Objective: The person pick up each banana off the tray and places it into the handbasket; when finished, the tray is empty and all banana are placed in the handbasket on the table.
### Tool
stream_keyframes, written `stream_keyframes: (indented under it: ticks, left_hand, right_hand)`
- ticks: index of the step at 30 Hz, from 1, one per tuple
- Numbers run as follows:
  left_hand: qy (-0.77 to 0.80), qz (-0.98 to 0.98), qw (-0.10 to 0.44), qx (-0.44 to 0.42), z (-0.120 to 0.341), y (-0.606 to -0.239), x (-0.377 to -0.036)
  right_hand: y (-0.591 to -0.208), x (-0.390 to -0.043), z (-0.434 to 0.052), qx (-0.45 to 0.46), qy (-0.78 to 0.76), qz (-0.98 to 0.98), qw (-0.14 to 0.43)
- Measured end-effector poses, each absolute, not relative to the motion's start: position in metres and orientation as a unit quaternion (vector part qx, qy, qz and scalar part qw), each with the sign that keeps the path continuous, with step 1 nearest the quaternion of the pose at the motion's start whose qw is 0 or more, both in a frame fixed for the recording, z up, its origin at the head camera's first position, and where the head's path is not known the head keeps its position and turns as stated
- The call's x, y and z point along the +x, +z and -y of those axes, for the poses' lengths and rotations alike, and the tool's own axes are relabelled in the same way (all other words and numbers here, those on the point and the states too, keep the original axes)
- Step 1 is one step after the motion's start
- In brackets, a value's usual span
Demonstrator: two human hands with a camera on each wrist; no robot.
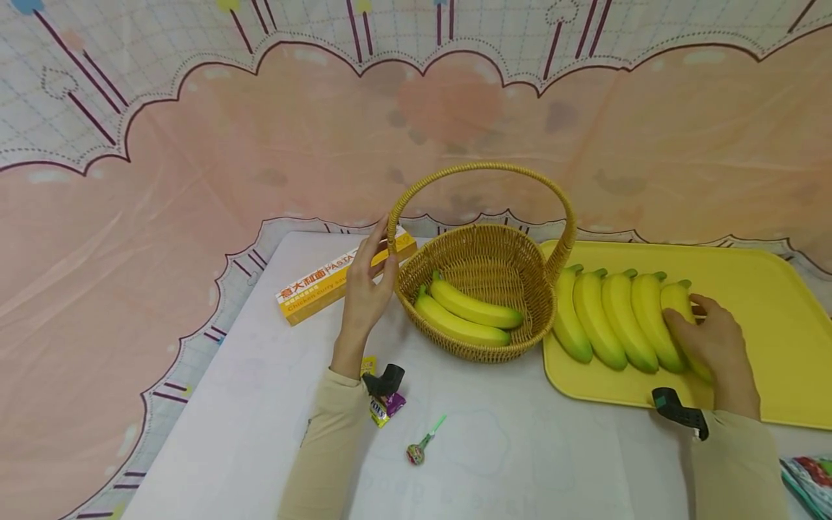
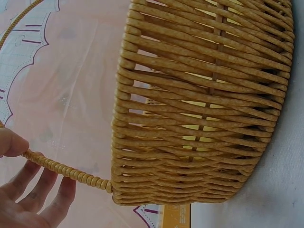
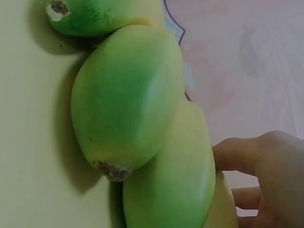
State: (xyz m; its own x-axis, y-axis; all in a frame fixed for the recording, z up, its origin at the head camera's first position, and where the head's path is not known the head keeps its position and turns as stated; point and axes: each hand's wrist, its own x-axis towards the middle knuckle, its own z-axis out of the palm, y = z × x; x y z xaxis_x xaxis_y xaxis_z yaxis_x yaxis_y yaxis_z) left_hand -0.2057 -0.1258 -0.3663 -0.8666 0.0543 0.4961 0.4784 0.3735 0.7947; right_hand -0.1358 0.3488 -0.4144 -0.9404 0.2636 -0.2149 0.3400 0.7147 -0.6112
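My left hand (image 1: 367,292) holds the left side of the handle of a woven basket (image 1: 484,249). The left wrist view has the thumb on one side of the handle (image 2: 71,172) and fingers on the other. Two yellow bananas (image 1: 471,307) with green tips lie inside the basket. To its right, several more bananas (image 1: 627,325) lie side by side on a yellow tray (image 1: 773,289). My right hand (image 1: 715,336) grips the rightmost banana (image 1: 676,296), thumb on its left and fingers on its right. Neighbouring bananas (image 3: 128,95) partly hide that grip in the right wrist view.
A pasta box (image 1: 318,285) lies slanted behind my left hand. Near the left wrist are small candy wrappers (image 1: 380,413) and a lollipop (image 1: 416,453) on the white table (image 1: 507,462). A colourful packet (image 1: 812,477) sits at the right front edge.
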Motion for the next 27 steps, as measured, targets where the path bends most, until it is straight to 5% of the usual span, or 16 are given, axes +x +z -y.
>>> stream_keyframes:
  ticks: [27]
  left_hand:
    - [-0.538, 0.805, 0.192, -0.158, 0.125, -0.368, -0.207]
  right_hand:
    - [-0.367, -0.134, -0.313, 0.146, -0.431, -0.879, -0.144]
